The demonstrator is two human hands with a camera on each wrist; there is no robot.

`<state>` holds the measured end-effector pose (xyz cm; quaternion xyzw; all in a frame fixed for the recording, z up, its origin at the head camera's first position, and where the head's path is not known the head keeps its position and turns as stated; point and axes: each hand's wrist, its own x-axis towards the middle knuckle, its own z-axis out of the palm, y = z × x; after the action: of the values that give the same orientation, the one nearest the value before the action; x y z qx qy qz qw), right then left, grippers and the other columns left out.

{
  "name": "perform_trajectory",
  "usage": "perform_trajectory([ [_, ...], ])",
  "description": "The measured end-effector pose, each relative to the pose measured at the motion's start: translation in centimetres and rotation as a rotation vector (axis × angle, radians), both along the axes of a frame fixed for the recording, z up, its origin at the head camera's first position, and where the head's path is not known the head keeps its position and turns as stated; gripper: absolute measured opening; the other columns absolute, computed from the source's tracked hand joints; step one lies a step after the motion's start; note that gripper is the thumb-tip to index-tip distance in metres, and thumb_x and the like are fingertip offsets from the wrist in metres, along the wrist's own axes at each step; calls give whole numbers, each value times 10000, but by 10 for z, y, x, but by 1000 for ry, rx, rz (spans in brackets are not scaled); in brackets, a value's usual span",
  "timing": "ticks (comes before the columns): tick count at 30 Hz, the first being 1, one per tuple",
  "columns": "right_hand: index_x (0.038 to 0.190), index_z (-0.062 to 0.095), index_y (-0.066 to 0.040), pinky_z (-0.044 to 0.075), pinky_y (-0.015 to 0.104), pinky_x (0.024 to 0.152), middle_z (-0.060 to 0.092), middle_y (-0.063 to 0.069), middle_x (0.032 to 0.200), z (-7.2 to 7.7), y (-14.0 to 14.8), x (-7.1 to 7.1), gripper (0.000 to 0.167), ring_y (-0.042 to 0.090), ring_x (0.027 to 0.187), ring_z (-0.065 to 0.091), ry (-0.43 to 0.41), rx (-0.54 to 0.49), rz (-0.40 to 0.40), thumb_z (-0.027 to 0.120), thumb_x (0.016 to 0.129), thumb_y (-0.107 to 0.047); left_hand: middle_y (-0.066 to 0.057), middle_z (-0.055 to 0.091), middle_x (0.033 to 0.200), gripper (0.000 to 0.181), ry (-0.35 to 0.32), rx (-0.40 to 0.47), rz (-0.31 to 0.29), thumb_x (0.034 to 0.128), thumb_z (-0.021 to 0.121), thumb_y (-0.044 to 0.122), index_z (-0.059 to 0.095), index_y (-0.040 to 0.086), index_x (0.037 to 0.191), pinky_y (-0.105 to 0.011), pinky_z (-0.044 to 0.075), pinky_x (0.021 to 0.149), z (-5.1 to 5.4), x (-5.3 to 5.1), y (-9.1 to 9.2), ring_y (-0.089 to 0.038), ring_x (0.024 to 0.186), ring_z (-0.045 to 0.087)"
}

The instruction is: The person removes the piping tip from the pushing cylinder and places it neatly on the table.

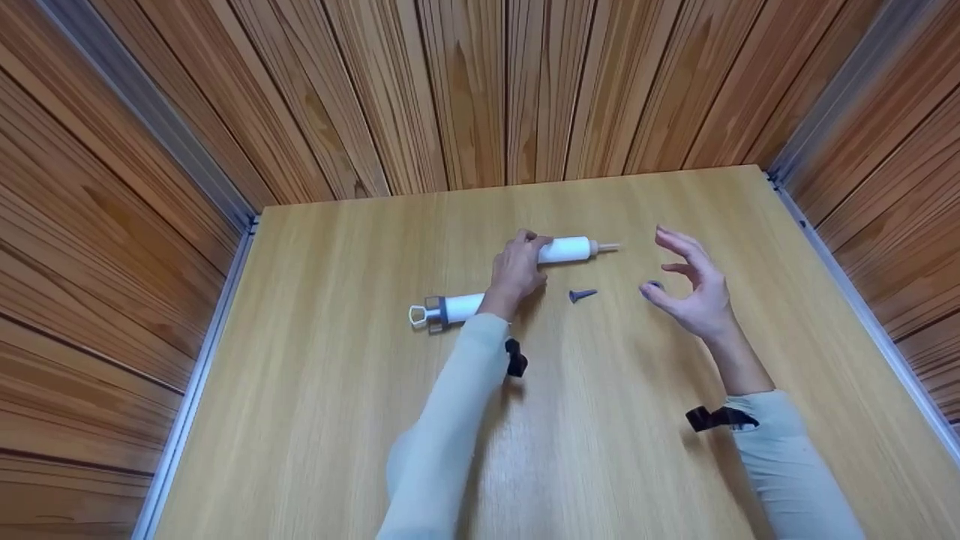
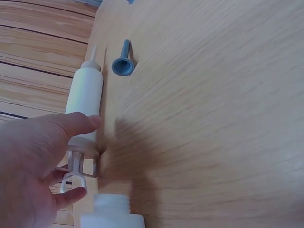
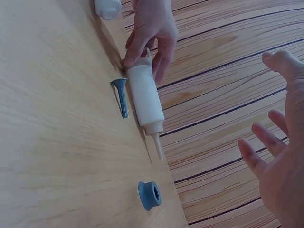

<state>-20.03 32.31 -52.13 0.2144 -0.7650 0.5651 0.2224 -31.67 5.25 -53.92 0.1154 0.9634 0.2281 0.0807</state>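
A white syringe-like tube with a thin tip [image 1: 566, 250] [image 2: 85, 95] [image 3: 146, 97] lies towards the back of the table. My left hand [image 1: 517, 266] [image 2: 33, 161] [image 3: 154, 28] grips its handle end, thumb against the body. Just in front is a small blue-grey cone-shaped nozzle [image 1: 582, 295] [image 2: 123, 65] [image 3: 121, 92]. My right hand [image 1: 697, 296] [image 3: 280, 161] hovers to the right, fingers apart and curved, holding nothing. Beside its thumb in the head view, a blue-grey flanged ring [image 1: 656, 284] [image 3: 149, 195] rests on the table.
Under the left forearm lies a second white tube [image 1: 461, 307] [image 2: 112, 221] [image 3: 108, 8] with a dark collar and a loop handle, partly hidden. Wood-plank walls [image 1: 480, 97] with metal edge rails [image 1: 196, 356] enclose the table [image 1: 315, 420] at the back and both sides.
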Motion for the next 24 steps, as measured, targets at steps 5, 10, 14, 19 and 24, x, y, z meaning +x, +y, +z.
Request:
perform_trajectory([
  [5, 1615, 470, 101, 577, 216, 1097, 542, -12, 1728, 3, -6, 0, 877, 138, 1550, 589, 10, -37, 70, 778, 807, 249, -61, 520, 1703, 665, 13, -29, 10, 1027, 842, 168, 603, 308, 1632, -538, 517, 1280, -1, -2, -5, -303, 1531, 571],
  [10, 1646, 419, 99, 592, 224, 1101, 503, 37, 1770, 4, -11, -2, 919, 171, 1574, 583, 10, -83, 139, 768, 809, 247, -50, 546, 1690, 650, 26, -61, 31, 1014, 865, 205, 625, 327, 1605, -541, 522, 1268, -2, -3, -11, -301, 1534, 568],
  [14, 1618, 439, 122, 585, 235, 1117, 539, 24, 1742, 5, -15, -5, 879, 177, 1562, 600, 17, -98, 163, 765, 812, 255, -49, 581, 1661, 614, 53, -92, 47, 1013, 865, 210, 649, 330, 1575, -528, 541, 1244, -3, -3, -14, -296, 1508, 590],
  [19, 1571, 479, 149, 594, 246, 1114, 605, -24, 1666, 5, -19, -8, 816, 184, 1526, 631, 15, -128, 193, 752, 813, 278, -51, 624, 1620, 540, 75, -128, 69, 1050, 805, 158, 674, 323, 1547, -515, 566, 1218, -6, -4, -15, -289, 1476, 627],
  [24, 1548, 489, 164, 600, 250, 1110, 628, 3, 1632, 3, -21, -9, 779, 191, 1506, 639, 17, -148, 217, 735, 819, 288, -59, 674, 1575, 476, 94, -120, 77, 1069, 766, 128, 715, 305, 1508, -501, 589, 1189, -8, -4, -16, -286, 1434, 662],
])
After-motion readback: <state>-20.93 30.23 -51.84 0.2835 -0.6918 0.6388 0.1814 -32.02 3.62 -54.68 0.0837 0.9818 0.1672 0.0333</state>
